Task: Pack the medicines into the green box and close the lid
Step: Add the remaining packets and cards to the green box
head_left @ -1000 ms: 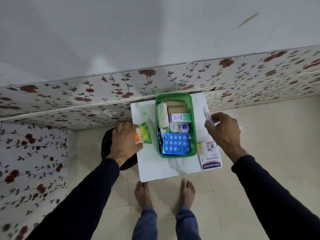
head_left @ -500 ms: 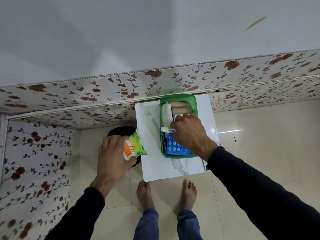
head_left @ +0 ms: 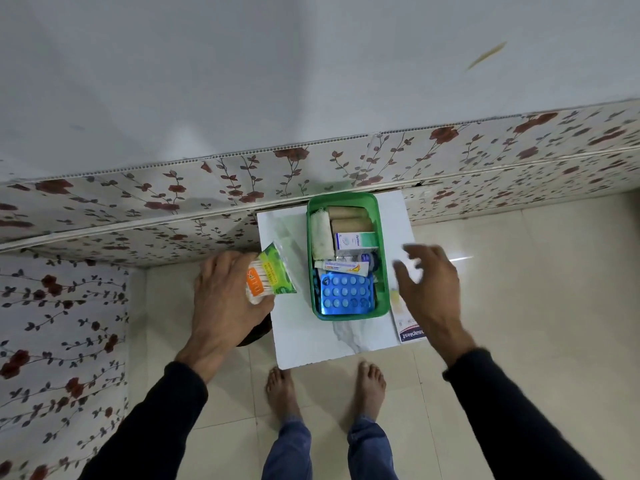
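On the white table (head_left: 304, 334), the lidless green box (head_left: 380, 237) sits packed; left hand (head_left: 225, 299) grips a cotton-bud pack (head_left: 270, 277), right hand (head_left: 429, 289) spread empty.

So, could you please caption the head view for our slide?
Left hand holds cotton buds beside the open green box; right hand hovers empty.

Left hand (head_left: 225, 299) grips swab pack (head_left: 268, 277) (green box (head_left: 379, 244) lidless) — beside.

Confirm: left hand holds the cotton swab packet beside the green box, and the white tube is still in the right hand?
Not quite. In the head view the white tube lies inside the green box; the right hand is empty. The left hand does hold the cotton swab packet beside it.
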